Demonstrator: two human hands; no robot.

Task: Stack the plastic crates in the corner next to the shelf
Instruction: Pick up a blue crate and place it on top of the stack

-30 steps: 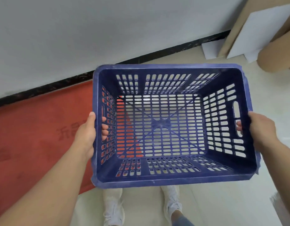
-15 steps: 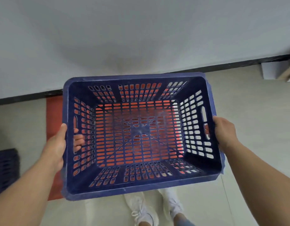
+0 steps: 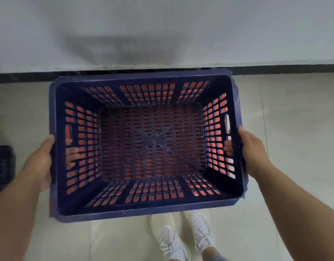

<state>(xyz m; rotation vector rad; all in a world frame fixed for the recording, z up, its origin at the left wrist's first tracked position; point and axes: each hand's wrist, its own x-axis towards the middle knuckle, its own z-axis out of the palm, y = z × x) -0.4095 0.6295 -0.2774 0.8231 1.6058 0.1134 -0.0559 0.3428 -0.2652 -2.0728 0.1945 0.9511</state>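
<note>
A dark blue slotted plastic crate (image 3: 143, 210) fills the middle of the view, held level with its open top toward me. My left hand (image 3: 40, 162) grips its left side, fingers poking through the handle slot. My right hand (image 3: 252, 149) grips the right side the same way. Red shows through the crate's slots from below. A second dark blue crate (image 3: 1, 166) is partly in view at the left edge, on the floor.
A grey wall (image 3: 162, 25) with a black baseboard (image 3: 294, 69) runs just beyond the crate. The floor is pale tile (image 3: 294, 119). My white shoes (image 3: 181, 238) stand below the crate.
The view has swung left along the wall. The cardboard at the right has left the view, the red mat now sits wholly under the crate, and a second crate appeared at the left.
</note>
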